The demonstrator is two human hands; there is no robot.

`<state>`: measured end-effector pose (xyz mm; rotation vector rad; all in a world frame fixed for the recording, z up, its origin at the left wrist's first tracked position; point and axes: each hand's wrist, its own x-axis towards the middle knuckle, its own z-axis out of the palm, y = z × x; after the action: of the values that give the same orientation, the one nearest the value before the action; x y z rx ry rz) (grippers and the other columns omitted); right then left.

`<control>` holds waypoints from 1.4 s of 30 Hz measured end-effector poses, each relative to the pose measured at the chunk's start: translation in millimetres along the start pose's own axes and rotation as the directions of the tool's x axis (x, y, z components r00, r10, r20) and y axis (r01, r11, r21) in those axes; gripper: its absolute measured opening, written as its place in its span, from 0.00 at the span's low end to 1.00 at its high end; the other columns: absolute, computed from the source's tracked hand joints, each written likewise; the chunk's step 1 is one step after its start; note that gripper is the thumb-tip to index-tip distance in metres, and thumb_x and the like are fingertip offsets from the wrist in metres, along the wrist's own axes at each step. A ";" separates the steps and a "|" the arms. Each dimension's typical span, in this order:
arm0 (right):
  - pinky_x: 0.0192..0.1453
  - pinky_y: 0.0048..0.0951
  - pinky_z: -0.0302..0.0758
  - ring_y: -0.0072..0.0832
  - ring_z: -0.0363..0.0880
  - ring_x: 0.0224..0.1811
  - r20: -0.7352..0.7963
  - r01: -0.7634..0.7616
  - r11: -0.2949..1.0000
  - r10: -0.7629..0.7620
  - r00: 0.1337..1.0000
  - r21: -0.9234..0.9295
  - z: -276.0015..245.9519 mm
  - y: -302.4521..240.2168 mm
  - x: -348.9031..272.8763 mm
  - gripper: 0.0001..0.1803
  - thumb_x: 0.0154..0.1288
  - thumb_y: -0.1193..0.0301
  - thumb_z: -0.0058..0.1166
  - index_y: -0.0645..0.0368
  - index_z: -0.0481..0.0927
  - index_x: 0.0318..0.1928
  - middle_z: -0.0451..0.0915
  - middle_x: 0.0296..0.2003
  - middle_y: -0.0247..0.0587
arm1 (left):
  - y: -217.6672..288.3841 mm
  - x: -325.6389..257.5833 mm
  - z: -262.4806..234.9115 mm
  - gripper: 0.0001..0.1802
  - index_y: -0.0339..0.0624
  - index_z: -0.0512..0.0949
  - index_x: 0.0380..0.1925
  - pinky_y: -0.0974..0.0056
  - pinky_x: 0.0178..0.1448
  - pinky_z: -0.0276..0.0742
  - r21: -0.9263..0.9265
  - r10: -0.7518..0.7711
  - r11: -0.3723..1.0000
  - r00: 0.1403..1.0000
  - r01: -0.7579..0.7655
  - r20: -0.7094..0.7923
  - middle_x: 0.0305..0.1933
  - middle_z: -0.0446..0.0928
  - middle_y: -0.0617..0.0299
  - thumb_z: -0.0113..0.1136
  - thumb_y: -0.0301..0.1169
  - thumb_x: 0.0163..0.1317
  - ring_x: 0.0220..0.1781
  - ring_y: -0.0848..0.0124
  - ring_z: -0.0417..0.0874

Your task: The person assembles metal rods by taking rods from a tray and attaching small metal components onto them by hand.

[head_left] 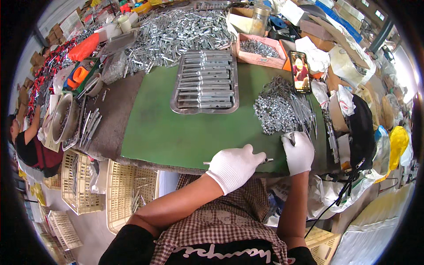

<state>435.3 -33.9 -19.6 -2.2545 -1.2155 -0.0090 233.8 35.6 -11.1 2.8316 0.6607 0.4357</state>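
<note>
My left hand (234,168), in a white knitted glove, is closed around a slim metal rod (268,160) at the front edge of the green mat. The rod's two ends stick out on either side of the fist, and its middle is hidden. My right hand (299,153), gloved too, has its fingers pinched together at the near edge of a heap of small shiny metal parts (274,112). What those fingers hold, if anything, is too small to make out. Thin metal pins (304,112) lie beside the heap. A clear tray (174,104) with a stack of metal tubes stands farther back.
A large pile of metal tubes (181,33) covers the far table. A pink box (260,53) of small parts and an upright phone (300,73) stand at the back right. Loose rods (90,126) and a bowl (65,117) lie left. Crates (119,194) sit below; another person (35,141) works far left.
</note>
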 end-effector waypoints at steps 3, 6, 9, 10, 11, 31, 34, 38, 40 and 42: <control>0.41 0.34 0.75 0.36 0.80 0.33 -0.084 0.093 0.993 -0.086 0.993 0.075 -0.3 -2.2 -1.5 0.06 0.56 0.73 0.64 0.58 0.83 0.35 0.81 0.32 0.41 | -0.6 0.1 -1.1 0.06 0.57 0.78 0.39 0.58 0.22 0.77 -0.003 0.004 1.000 1.000 -0.004 -0.001 0.26 0.71 0.60 0.57 0.34 0.62 0.19 0.64 0.80; 0.40 0.32 0.75 0.33 0.79 0.32 0.008 0.115 0.991 -0.116 0.993 0.071 2.2 1.3 5.8 0.05 0.56 0.74 0.63 0.58 0.83 0.35 0.80 0.32 0.40 | -2.2 0.8 -0.6 0.07 0.58 0.78 0.39 0.58 0.22 0.77 -0.018 0.006 1.000 1.000 -0.006 -0.007 0.27 0.71 0.59 0.57 0.34 0.61 0.19 0.64 0.80; 0.39 0.32 0.75 0.35 0.80 0.32 0.030 0.097 0.964 -0.108 0.994 0.248 -5.0 -2.6 -7.1 0.05 0.58 0.74 0.63 0.57 0.82 0.36 0.79 0.32 0.40 | -1.9 1.6 0.5 0.07 0.58 0.78 0.39 0.58 0.23 0.77 -0.028 -0.002 1.000 1.000 0.002 -0.021 0.26 0.71 0.59 0.58 0.35 0.61 0.20 0.63 0.80; 0.39 0.30 0.74 0.33 0.79 0.32 0.008 0.121 0.948 -0.129 0.992 0.296 -5.8 -2.7 -13.6 0.04 0.57 0.76 0.62 0.57 0.82 0.35 0.79 0.31 0.40 | -1.4 1.0 0.7 0.07 0.58 0.78 0.39 0.58 0.23 0.77 -0.029 0.001 1.000 0.999 -0.002 -0.042 0.26 0.71 0.59 0.58 0.35 0.61 0.20 0.62 0.80; 0.39 0.30 0.74 0.33 0.79 0.32 0.017 0.121 0.947 -0.132 0.991 0.299 -8.0 -4.8 -20.0 0.04 0.57 0.76 0.62 0.57 0.82 0.35 0.79 0.31 0.40 | -1.7 0.8 0.6 0.07 0.58 0.78 0.39 0.58 0.23 0.77 -0.030 -0.009 1.000 0.999 0.008 -0.038 0.26 0.71 0.59 0.58 0.35 0.61 0.20 0.62 0.80; 0.34 0.38 0.75 0.44 0.79 0.30 0.099 0.171 0.949 -0.204 0.974 0.264 -13.5 -31.3 -50.9 0.05 0.53 0.76 0.62 0.58 0.78 0.30 0.79 0.29 0.43 | -0.6 -1.6 -1.9 0.14 0.56 0.80 0.44 0.59 0.23 0.78 -0.017 0.020 1.000 1.000 -0.021 -0.023 0.27 0.71 0.59 0.61 0.33 0.57 0.20 0.64 0.80; 0.32 0.41 0.73 0.45 0.78 0.29 0.108 0.260 0.963 -0.267 0.958 0.073 -17.2 -39.3 -51.2 0.05 0.54 0.74 0.61 0.58 0.77 0.30 0.78 0.27 0.44 | -2.7 -3.0 3.0 0.18 0.57 0.80 0.49 0.60 0.23 0.78 -0.020 0.036 0.999 0.999 -0.037 -0.025 0.27 0.71 0.60 0.61 0.33 0.57 0.20 0.64 0.80; 0.34 0.38 0.72 0.43 0.76 0.29 0.237 0.221 0.960 -0.258 0.937 0.172 -21.4 -29.5 -37.8 0.06 0.52 0.75 0.60 0.60 0.77 0.31 0.77 0.28 0.46 | -1.2 -3.5 1.8 0.19 0.57 0.80 0.52 0.60 0.24 0.78 0.013 0.057 0.998 0.998 -0.056 -0.038 0.28 0.72 0.60 0.60 0.32 0.58 0.21 0.64 0.81; 0.34 0.38 0.73 0.44 0.76 0.29 0.237 0.199 0.961 -0.242 0.941 0.191 -20.3 -28.1 -38.5 0.06 0.54 0.74 0.60 0.59 0.77 0.31 0.77 0.28 0.45 | -1.4 -5.0 3.6 0.19 0.57 0.79 0.53 0.61 0.24 0.78 0.038 0.060 0.998 0.997 -0.059 -0.039 0.28 0.72 0.60 0.58 0.32 0.60 0.21 0.64 0.81; 0.34 0.39 0.74 0.46 0.77 0.29 0.243 0.175 0.962 -0.225 0.943 0.212 -19.8 -27.0 -39.5 0.06 0.55 0.73 0.61 0.58 0.76 0.31 0.78 0.29 0.45 | -3.9 -3.5 1.5 0.19 0.58 0.79 0.54 0.61 0.24 0.78 0.045 0.064 0.997 0.998 -0.064 -0.016 0.28 0.73 0.60 0.56 0.32 0.61 0.21 0.64 0.81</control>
<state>396.4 -62.4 -0.6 -2.0049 -1.5161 0.3270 229.7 37.3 -14.4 2.9011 0.5914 0.4623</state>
